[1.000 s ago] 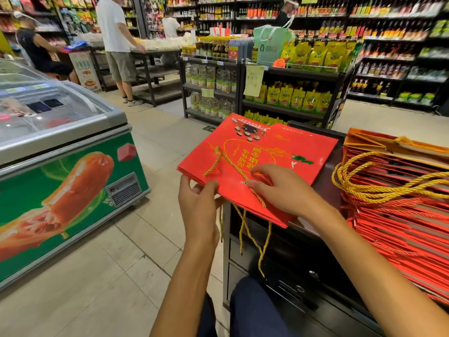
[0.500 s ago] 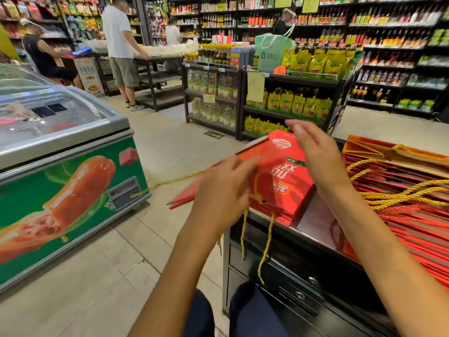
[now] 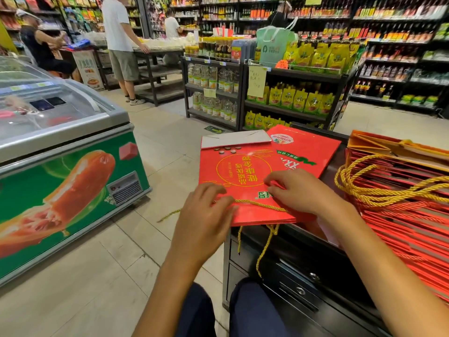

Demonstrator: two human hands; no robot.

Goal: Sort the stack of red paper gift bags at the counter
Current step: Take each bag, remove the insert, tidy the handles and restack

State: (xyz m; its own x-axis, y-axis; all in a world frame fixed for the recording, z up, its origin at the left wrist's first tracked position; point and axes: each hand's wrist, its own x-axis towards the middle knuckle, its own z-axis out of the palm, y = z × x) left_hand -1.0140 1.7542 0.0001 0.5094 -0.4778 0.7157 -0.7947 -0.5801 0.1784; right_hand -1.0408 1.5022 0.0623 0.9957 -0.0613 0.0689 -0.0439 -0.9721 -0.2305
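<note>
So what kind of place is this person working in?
Most likely a supermarket: shelves of bottled sauces, a rack of yellow pouches, and a chest freezer beside the aisle.

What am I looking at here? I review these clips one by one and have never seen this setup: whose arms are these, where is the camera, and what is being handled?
No machine here: a person wears a wide-angle camera on the head, looking forward and down, so the arms are their own. The scene is a shop. A flat red gift bag lies on a dark counter, overhanging its edge, on top of another red bag. The left hand rests on the bag's near edge at its gold cord handle; whether it pinches the cord is unclear. The right hand presses on the bag with curled fingers. To the right sits the big stack of red bags. A chest freezer stands at left.
</note>
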